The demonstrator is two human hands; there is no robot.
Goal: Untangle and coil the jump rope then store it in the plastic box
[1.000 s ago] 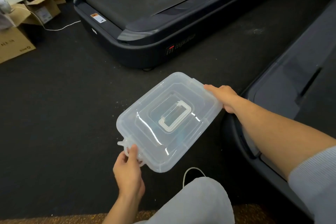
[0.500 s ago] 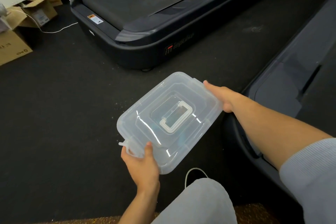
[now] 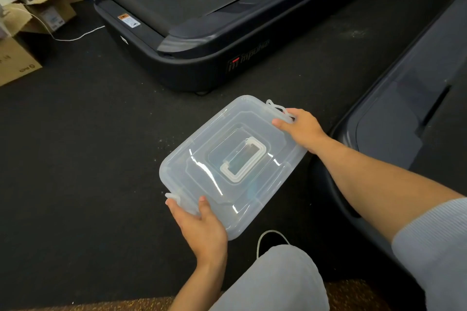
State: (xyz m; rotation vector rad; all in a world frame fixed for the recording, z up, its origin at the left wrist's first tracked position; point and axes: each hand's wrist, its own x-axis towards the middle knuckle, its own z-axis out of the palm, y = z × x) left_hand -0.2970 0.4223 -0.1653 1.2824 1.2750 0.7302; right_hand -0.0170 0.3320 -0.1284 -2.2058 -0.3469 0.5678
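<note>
A translucent plastic box (image 3: 222, 131) with its lid on hangs over the dark floor in front of me. A white handle (image 3: 243, 163) lies flat in the lid's middle. My left hand (image 3: 202, 230) grips the near end, thumb on the lid beside the near latch (image 3: 174, 197). At the far end my right hand (image 3: 303, 129) holds the box, its fingers on the far latch (image 3: 278, 110), which sticks up from the lid. No jump rope shows clearly. A thin white curve (image 3: 260, 240) by my knee is too unclear to identify.
A black treadmill (image 3: 202, 7) lies across the floor ahead, and a second one (image 3: 404, 108) runs along the right. Cardboard boxes (image 3: 15, 63) and a white cable (image 3: 75, 36) sit at the far left. My grey-clad knee (image 3: 278, 280) is below the box.
My left hand went from pinching the near latch to gripping the box's near end. The far latch now stands up under my right fingers.
</note>
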